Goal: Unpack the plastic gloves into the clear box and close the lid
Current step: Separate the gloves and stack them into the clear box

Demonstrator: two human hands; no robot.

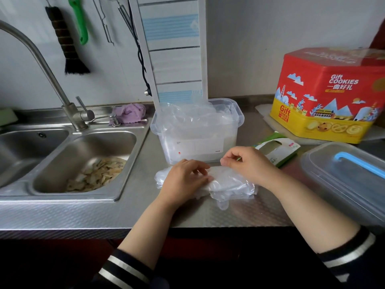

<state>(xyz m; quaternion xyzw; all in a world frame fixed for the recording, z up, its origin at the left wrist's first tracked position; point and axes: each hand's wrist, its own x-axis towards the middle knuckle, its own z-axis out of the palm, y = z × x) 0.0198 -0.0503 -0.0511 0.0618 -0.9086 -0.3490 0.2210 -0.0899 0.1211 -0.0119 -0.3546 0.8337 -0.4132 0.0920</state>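
Left hand (pixel 184 177) presses flat, fingers relaxed, on the clear crinkled plastic gloves stack (pixel 229 184) on the steel desk (pixel 125 213). Right hand (pixel 245 161) fingers pinch its top edge, just before the open clear plastic box (pixel 198 130).

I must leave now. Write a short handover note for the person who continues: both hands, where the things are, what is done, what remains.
Left hand: rests flat on the stack of plastic gloves on the steel counter.
Right hand: pinches the stack's top edge.
Clear box: open, behind the stack, some gloves already inside.
Lid: off, lying at the right.
Empty glove packet: beside the box.
Left: move this stack into the box, then close the lid.
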